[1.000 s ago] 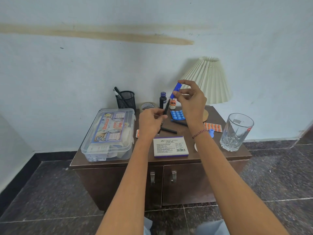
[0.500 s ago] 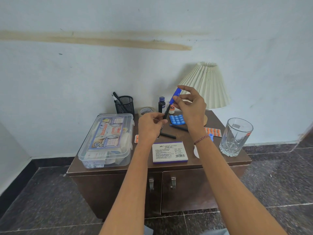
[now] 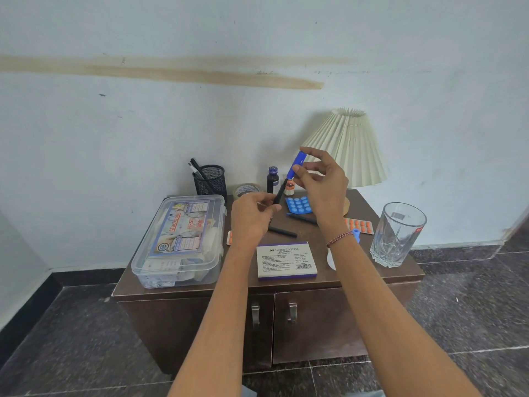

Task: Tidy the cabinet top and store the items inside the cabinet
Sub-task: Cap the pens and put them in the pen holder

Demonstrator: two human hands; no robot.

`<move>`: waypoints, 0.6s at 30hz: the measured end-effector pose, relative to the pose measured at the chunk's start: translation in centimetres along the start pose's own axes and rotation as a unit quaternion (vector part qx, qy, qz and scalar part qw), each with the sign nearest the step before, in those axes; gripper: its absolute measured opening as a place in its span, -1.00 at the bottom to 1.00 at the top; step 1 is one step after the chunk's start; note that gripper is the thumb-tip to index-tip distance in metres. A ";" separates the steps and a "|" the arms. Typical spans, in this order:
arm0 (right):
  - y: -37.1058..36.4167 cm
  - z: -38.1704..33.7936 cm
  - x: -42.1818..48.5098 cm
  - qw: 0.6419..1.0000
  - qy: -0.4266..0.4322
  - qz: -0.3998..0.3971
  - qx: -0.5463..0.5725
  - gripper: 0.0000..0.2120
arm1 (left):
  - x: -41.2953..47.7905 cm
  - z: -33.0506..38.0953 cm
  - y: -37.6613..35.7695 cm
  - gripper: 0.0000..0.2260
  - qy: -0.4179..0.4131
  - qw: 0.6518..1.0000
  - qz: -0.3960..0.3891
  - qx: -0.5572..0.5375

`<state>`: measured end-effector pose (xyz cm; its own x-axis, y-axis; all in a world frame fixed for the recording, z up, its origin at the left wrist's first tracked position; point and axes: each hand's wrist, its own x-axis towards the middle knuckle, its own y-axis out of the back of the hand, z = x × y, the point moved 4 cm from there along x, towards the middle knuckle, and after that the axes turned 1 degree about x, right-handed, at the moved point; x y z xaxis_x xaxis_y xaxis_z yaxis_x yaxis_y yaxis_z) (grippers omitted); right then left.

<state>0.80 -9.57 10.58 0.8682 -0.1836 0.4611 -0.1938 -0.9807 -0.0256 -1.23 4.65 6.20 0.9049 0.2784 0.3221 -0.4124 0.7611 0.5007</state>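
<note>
Above the cluttered cabinet surface, the left grip holds a black pen by its barrel, tip angled up toward the right grip, which pinches the blue cap between thumb and fingertips just above that tip. Whether cap and tip touch cannot be told. Capping well likely means lining the cap's mouth along the barrel, then pressing straight until it seats. Below both grips a box reads "Faber-Castell Stamp Pad". Left of the left grip, a clear tub shows "Medigold" and "First Aid Box". The cabinet doors appear closed.
</note>
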 end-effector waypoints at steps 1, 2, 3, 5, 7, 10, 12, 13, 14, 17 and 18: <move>-0.1 0.1 0.0 1.000 -0.001 -0.004 0.003 -0.73 | 0.0 0.0 0.0 -0.76 0.001 1.000 -0.001 -0.001; -0.1 0.1 -0.1 1.000 0.000 -0.010 0.004 -0.72 | 0.0 0.0 -0.1 -0.75 0.002 1.000 -0.002 -0.002; -0.2 0.2 -0.1 1.000 0.001 -0.013 0.005 -0.72 | 0.0 0.0 -0.1 -0.75 0.003 1.000 -0.003 -0.002; -0.2 0.2 -0.1 1.000 0.001 -0.012 0.011 -0.72 | 0.0 0.0 -0.1 -0.75 0.002 1.000 -0.003 -0.001; -0.2 0.2 -0.1 1.000 0.000 -0.014 0.011 -0.72 | 0.0 0.1 -0.1 -0.75 -0.001 1.000 -0.002 -0.001; -0.2 0.1 0.0 1.000 0.007 -0.023 0.000 -0.72 | 0.0 0.1 0.0 -0.76 -0.008 1.000 -0.001 0.005; -0.2 0.2 0.0 1.000 0.009 -0.026 0.000 -0.71 | -0.1 0.1 0.0 -0.76 -0.010 1.000 -0.003 0.010; -0.2 0.3 0.1 1.000 0.008 -0.028 0.000 -0.71 | 0.0 0.1 -0.1 -0.75 -0.012 1.000 -0.006 0.014; -0.2 0.5 0.1 0.999 0.005 -0.033 -0.005 -0.71 | 0.0 0.2 -0.1 -0.75 -0.015 1.000 -0.009 0.016; -0.4 0.9 0.2 0.998 0.000 -0.059 -0.014 -0.73 | 0.1 0.4 -0.4 -0.73 -0.015 1.000 -0.020 0.019; -0.6 1.0 0.1 0.997 0.002 -0.071 -0.015 -0.74 | 0.1 0.4 -0.4 -0.72 -0.015 1.000 -0.021 0.018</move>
<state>1.44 -9.09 9.79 0.8859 -0.0424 0.4620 -0.0827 -0.9943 0.0672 -0.97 4.12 6.35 0.9180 0.2292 0.3236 -0.3785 0.7500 0.5424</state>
